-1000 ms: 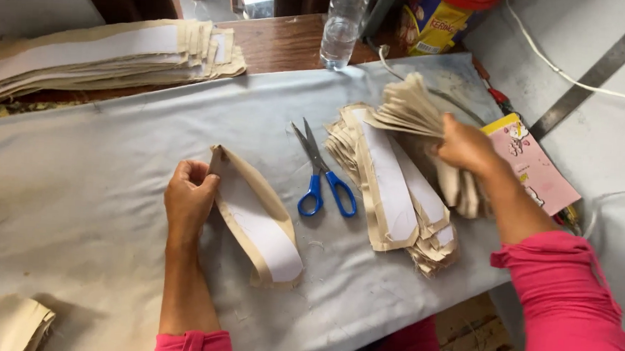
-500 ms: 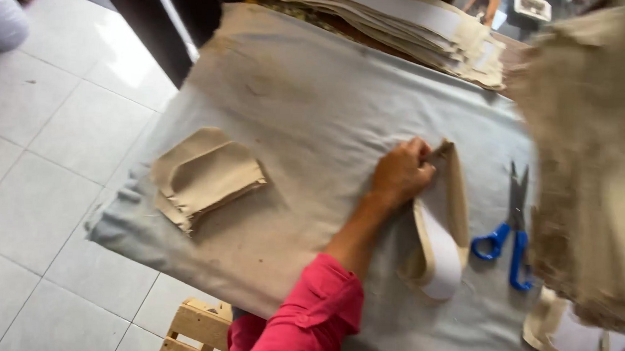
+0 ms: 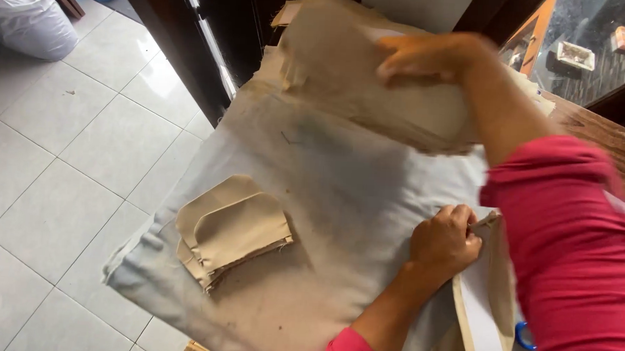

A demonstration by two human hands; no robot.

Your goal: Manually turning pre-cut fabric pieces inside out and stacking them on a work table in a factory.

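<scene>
My right hand [image 3: 430, 56] holds a thick bundle of beige fabric pieces [image 3: 359, 79] in the air, above the far part of the cloth-covered table [image 3: 325, 197]. My right arm in a pink sleeve [image 3: 569, 250] crosses the view. My left hand [image 3: 444, 241] presses down on the edge of a folded beige fabric piece with a white lining [image 3: 482, 309] lying on the table at the right. A small stack of curved beige fabric pieces [image 3: 233, 232] lies at the table's left end, apart from both hands.
Blue scissor handles [image 3: 523, 337] peek out under my right sleeve. White floor tiles [image 3: 61, 150] lie left of the table, with a white sack [image 3: 28, 19] at the far left. A dark door frame [image 3: 192, 37] stands behind, and a wooden tabletop [image 3: 602, 132] shows at right.
The view has swung left. My right hand has lifted the fabric bundle from the right side and carried it left over the table. My left hand stays on the lined piece.
</scene>
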